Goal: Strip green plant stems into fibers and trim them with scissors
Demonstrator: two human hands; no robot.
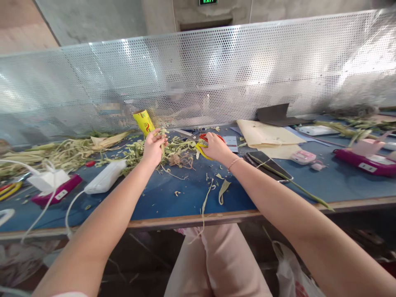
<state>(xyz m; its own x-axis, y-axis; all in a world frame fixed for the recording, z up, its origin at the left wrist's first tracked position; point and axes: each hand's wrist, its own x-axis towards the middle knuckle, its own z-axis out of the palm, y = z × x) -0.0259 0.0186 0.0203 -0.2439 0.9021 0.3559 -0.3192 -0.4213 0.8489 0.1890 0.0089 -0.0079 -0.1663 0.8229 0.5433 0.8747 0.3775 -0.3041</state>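
My left hand (153,147) is closed in a pinch on a pale green strip of plant (163,145), above a heap of green and dry plant scraps (133,153). My right hand (217,147) is wrapped round the red and yellow handles of a pair of scissors (201,151). The scissors' blades point left towards the heap. A yellow tube-shaped container (143,120) leans just behind my left hand, partly hidden by it. Curled dry peelings (224,191) lie on the blue table (185,202) nearer to me.
A perforated metal screen (216,82) stands along the back. To the right lie a black phone (269,166) under a long green stem (305,192), cream paper (269,134) and a pink case (303,156). Left are a white power bank (105,177), cables and a purple-based block (57,189).
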